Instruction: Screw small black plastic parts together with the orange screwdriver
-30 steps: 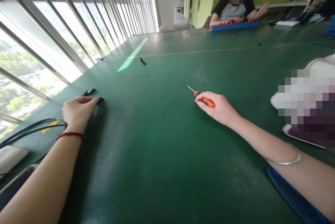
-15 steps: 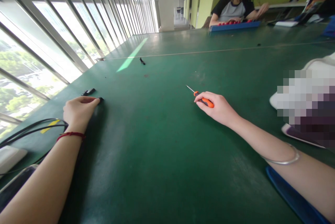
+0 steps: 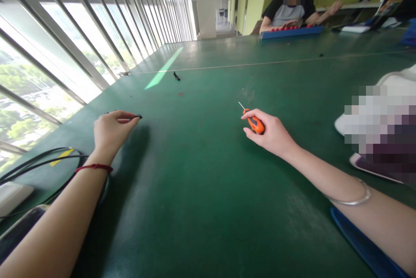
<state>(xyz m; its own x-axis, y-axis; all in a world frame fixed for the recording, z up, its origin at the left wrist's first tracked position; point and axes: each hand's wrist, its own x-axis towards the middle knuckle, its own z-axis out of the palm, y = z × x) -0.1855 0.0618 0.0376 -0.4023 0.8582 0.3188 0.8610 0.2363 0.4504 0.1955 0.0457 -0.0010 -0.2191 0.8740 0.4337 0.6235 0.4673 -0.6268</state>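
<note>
My left hand [image 3: 113, 133] pinches a small black piece [image 3: 138, 117] between thumb and fingertips, above the left part of the green table [image 3: 201, 191]. In my right hand [image 3: 268, 130] lies an orange and black screwdriver [image 3: 255, 124], its thin metal shaft pointing forward and left. The thumb of that hand stands a little away from the handle. Farther forward on the table rests another small dark piece [image 3: 176, 76].
Black cables [image 3: 39, 158] and a white block [image 3: 14, 195] lie at the left edge, beside a metal railing [image 3: 107, 22]. Across the table a person sits behind a blue tray [image 3: 292, 32]. A blurred pale object [image 3: 383, 117] is at the right.
My left hand has moved right and slightly forward, carrying the black piece. In my right hand the screwdriver has turned slightly, and the thumb has parted from it. The person's raised hand has shifted right.
</note>
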